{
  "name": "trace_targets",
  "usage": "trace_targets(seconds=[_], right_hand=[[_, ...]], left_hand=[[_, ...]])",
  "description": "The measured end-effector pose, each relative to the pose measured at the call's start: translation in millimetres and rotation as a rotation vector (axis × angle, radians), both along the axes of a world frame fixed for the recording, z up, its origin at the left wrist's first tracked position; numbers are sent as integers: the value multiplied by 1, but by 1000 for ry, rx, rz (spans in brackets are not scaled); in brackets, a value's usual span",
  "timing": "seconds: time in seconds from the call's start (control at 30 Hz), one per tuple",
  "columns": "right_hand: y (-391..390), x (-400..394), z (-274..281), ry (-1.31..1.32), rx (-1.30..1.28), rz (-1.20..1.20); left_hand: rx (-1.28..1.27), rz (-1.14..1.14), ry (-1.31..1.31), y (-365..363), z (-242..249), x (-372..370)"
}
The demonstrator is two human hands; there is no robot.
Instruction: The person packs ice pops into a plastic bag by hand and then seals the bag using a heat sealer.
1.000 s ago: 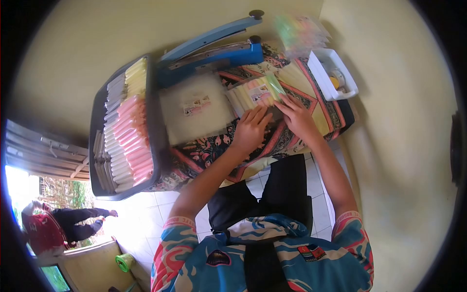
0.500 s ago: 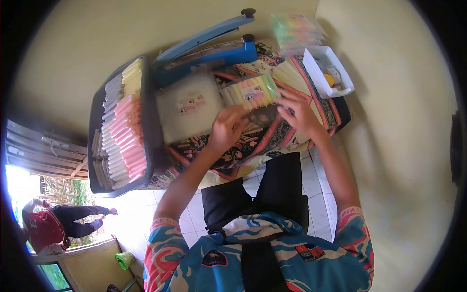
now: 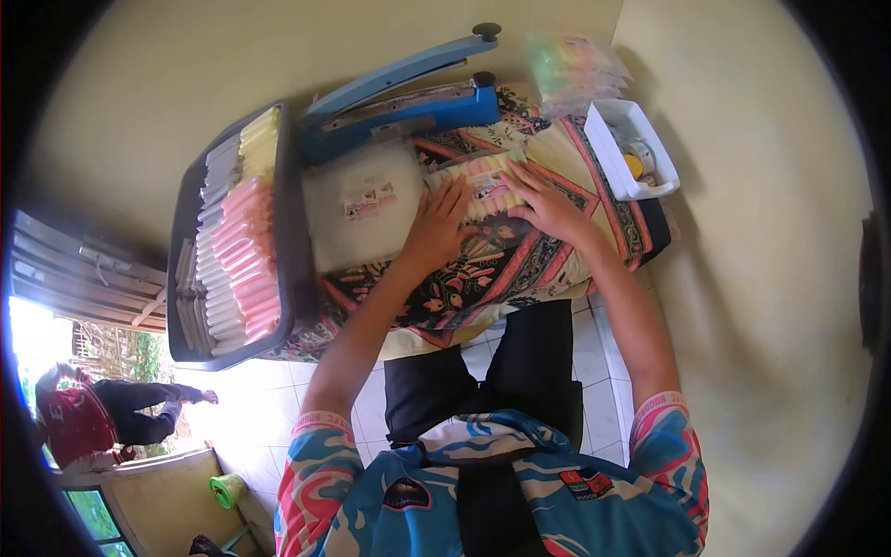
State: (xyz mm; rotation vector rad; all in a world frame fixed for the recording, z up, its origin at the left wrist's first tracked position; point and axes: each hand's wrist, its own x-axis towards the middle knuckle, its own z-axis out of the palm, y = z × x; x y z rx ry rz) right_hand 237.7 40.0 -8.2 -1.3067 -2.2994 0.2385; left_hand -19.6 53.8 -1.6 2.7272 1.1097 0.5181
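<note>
A clear plastic packet of pastel stick-shaped pieces with a printed label [image 3: 484, 184] lies on the patterned cloth. My left hand [image 3: 436, 227] rests at its left end, fingers stretched out. Over its right end, my right hand [image 3: 549, 206] has its fingers spread and touching the packet. Both hands cover parts of it. Left of the packet is a stack of clear plastic bags [image 3: 357, 232] with printed labels on top. Behind the bags stands a blue impulse sealer [image 3: 408, 116], its long arm raised.
A dark tray [image 3: 290, 269] at the left holds rows of white, pink and yellow wrapped sticks. Filled packets [image 3: 575, 70] are piled at the back right, beside a white box [image 3: 603, 153] with small items. A person [image 3: 83, 422] is outside the doorway.
My left hand has opened from curled fingers and flattened at the packet's left end. My right hand has moved left over the packet, which now lies flatter.
</note>
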Motion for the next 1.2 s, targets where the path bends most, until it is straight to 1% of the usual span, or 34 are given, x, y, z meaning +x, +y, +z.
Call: trace_targets(seconds=[0.27,0.37,0.47,0.57,0.67,0.8,0.87,0.9,1.0,1.07,1.1,1.17,1.2], right_hand=[[-6,-4,1,54,-9,-33],[-6,-2,10,46,-48,-34],[-2,-4,29,8,-36,-55],[6,-6,22,-11,24,-26],[10,-9,2,-32,82,-27],[9,-7,-2,-46,100,-18],[6,-7,-1,-9,52,-2],[7,-6,3,7,39,7],[4,-4,11,101,-142,13],[-2,3,6,301,-47,-46],[-6,7,4,401,-1,-75],[-16,18,9,675,-190,-352],[-25,18,9,804,-307,-491]], left_hand=[[-14,35,-3,-3,3,3],[-27,-26,-20,1,8,-2],[-175,-108,-338,11,20,-12],[-162,-206,-354,31,11,-17],[14,-114,-90,32,-6,-15],[-54,-109,-36,24,0,-16],[-57,-126,-4,30,2,-20],[-63,-132,-28,31,2,-21],[-63,-138,-109,26,5,-31],[-41,-132,-182,15,11,-39],[-121,-59,-305,6,11,-42],[-287,94,-551,-12,13,-46],[-481,209,-574,-24,20,-45]])
